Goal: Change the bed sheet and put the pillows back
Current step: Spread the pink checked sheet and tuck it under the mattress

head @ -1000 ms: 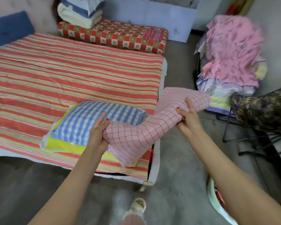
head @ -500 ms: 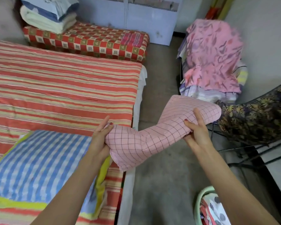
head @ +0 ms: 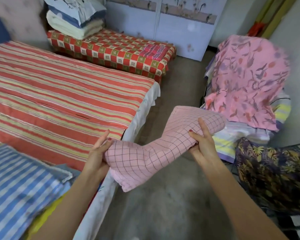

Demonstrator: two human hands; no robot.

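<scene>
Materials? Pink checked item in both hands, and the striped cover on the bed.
Pink checked item: soft woven cloth, likely cotton, matte; it bends and sags between the left hand and right hand. Striped cover: padded or quilted fabric, matte; faint stitched ridges, no sheen.

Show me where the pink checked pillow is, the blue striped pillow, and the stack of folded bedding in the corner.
pink checked pillow [head: 156,149]: head view, on its middle, between the two hands.
blue striped pillow [head: 19,181]: head view, on its top face.
folded bedding stack [head: 74,16]: head view, on the front of the pile.
</scene>
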